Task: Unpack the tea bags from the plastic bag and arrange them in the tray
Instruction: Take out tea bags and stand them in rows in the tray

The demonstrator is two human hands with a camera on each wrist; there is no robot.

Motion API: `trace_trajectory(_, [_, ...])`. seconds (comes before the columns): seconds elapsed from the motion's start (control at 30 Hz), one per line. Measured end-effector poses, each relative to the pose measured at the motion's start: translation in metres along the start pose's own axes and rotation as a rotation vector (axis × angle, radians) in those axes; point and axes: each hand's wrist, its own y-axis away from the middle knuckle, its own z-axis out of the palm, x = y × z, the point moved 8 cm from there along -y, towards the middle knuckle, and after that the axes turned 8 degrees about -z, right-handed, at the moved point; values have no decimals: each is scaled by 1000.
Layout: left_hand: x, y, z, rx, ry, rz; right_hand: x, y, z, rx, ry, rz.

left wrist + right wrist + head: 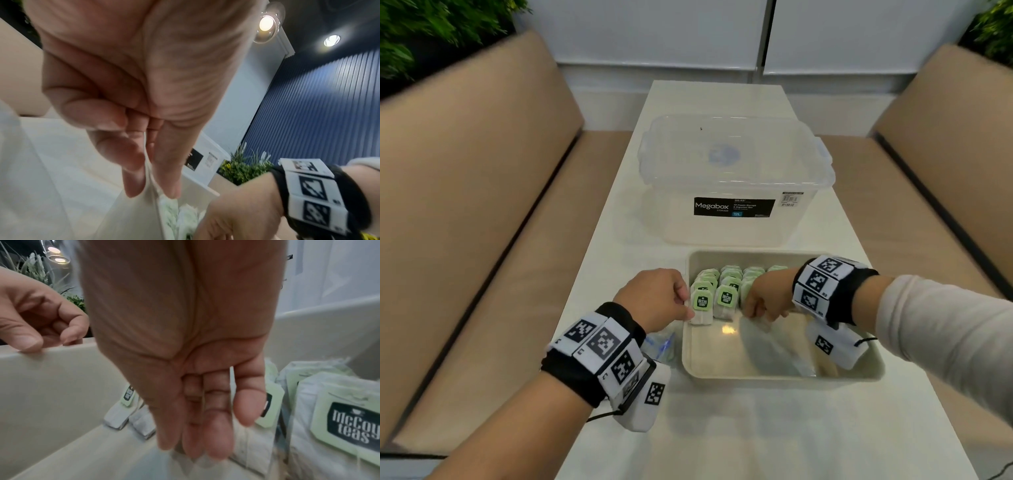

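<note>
On the left we see our left hand (654, 294) at the tray's (784, 375) left wall, thumb and forefinger pinched on the edge of the front-left tea bag (702, 306), the other fingers curled. From the left wrist view, the fingers (133, 162) close on a thin white edge. Just below that wrist, a crumpled clear plastic bag (659, 344) lies on the white counter (722, 438), touching the tray's outer left side.

Inside the tray, the tea bags (736, 279) stand in rows against the far wall, green "McCoy teas" tags facing us. The front-middle bag (726, 301) stands just beside the pinched one.

Further right, our right hand (765, 296) reaches down into the tray, fingers pointing at the floor, pinching a thin white edge between thumb and fingers (213, 431); we cannot tell for sure which bag it belongs to. The near half of the tray is glossy and reflective.

Behind the tray a lidded clear Megabox storage box (736, 181) stands on the counter.
</note>
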Motion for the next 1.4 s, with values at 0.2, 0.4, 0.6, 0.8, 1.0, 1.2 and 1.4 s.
trace_trajectory(0.2, [-29, 20, -60, 157, 8, 66, -21, 42, -46, 355, -135, 11])
trace_trajectory(0.4, [-69, 56, -65, 188, -238, 139, -84, 82, -88, 747, -299, -114])
trace_trajectory(0.6, [-121, 50, -30, 60, -236, -1, -187, 48, -67, 697, -397, -249])
trace_trajectory(0.8, [-127, 61, -17, 58, -127, 70, -214, -24, -19, 596, -384, 70])
trace_trajectory(1.0, [-125, 70, -10, 106, -19, 136, -222, -36, -13, 693, -444, 207])
trace_trajectory(1.2, [-126, 71, -7, 128, 14, 141, -234, -33, -17, 806, -550, 214])
trace_trajectory(1.4, [-127, 71, -10, 114, 39, 142, -232, -47, -7, 878, -812, 233])
